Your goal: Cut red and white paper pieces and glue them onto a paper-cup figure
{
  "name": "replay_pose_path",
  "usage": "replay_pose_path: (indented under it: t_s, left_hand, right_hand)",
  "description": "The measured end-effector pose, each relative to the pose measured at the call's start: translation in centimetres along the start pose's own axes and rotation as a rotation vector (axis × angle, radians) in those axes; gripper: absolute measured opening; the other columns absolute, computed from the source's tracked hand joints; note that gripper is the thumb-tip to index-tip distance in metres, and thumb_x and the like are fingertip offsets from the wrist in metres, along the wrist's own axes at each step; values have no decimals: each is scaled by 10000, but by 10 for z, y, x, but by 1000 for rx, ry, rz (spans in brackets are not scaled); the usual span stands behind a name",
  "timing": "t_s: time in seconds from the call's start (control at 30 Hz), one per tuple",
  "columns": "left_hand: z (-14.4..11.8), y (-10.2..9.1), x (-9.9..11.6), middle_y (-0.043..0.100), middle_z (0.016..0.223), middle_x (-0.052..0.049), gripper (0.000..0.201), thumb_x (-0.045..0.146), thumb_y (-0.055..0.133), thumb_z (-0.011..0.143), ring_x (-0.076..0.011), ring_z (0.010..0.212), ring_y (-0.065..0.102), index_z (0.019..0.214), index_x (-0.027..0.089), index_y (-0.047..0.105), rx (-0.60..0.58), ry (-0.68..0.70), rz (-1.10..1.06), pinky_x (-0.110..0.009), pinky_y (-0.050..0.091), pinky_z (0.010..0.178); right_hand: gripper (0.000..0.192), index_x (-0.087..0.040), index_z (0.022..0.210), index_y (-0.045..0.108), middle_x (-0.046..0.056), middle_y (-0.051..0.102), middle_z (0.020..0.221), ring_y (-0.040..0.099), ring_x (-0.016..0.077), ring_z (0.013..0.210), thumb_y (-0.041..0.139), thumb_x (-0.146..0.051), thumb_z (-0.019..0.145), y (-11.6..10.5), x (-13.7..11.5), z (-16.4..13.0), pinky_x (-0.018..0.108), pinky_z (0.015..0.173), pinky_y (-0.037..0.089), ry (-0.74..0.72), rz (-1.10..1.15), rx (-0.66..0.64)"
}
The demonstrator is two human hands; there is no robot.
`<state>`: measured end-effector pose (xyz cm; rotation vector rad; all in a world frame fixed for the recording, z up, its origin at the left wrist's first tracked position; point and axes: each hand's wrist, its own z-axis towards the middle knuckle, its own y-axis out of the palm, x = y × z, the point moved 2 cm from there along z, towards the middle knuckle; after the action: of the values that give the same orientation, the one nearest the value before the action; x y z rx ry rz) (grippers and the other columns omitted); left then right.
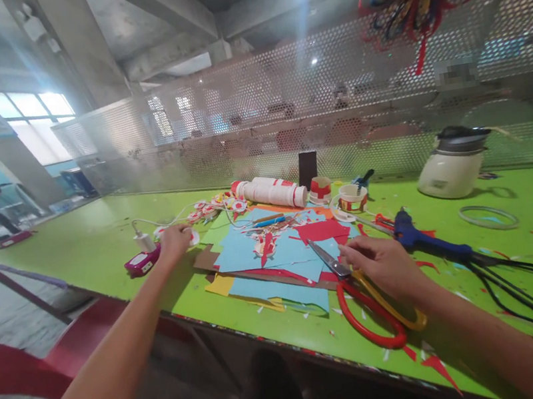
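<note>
My left hand (174, 241) is closed, its fingertips pinching the edge of a small round white paper piece (194, 236) just above the green table. Several similar red-and-white round pieces (207, 210) lie in a pile beyond it. My right hand (382, 263) has curled fingers, thumb near the fingertips; whatever they hold, if anything, is hidden. Under and beside that hand lie scissors (337, 268) with one red and one yellow handle, blades pointing to the paper stack. Light blue paper sheets (238, 244) and a red paper piece (325, 231) lie between my hands.
A purple box (143, 262) and a white charger (144, 240) with a cable stand left. White rolls (270, 192), tape rolls (353, 198) and a blue pen (270, 222) lie behind. Rightward are a blue-handled tool (430, 244) with black cords, a ring (488, 217) and a jug (451, 167).
</note>
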<state>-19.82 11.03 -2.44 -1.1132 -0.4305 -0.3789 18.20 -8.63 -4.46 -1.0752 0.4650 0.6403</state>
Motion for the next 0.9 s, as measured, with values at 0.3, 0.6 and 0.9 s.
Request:
replay_pose_path:
  t_s: [0.3,0.6,0.9]
  left_hand:
    - [-82,25,122,631,700,-19,336,284,706,599,-100,572,550,886,120,646,-538,-1,-992,-224,435,562]
    - [-128,87,207,597,617,-2,342,206,722,605,-92,521,523,914,114,608,-837,35,-1124,-223,385,524]
    - [-143,98,217,620,670,-2,257,236,730,616,-90,571,510,838,132,653,-904,60,-1138,-221,378,556]
  right_hand:
    - [273,-171,771,636,37,632,705,545,168,631,481,-381,851,-1,-7,-3,293,598,420,-3,61,44]
    - [613,-146,1298,409,134,551,1130,532,233,1010,640,-308,754,-1,-5,2,367,811,477,-162,73,50]
    - [603,-169,1277,441,109,541,1169,461,246,1099,676,-317,742,12,7,1,419,955,388,-229,-132,62]
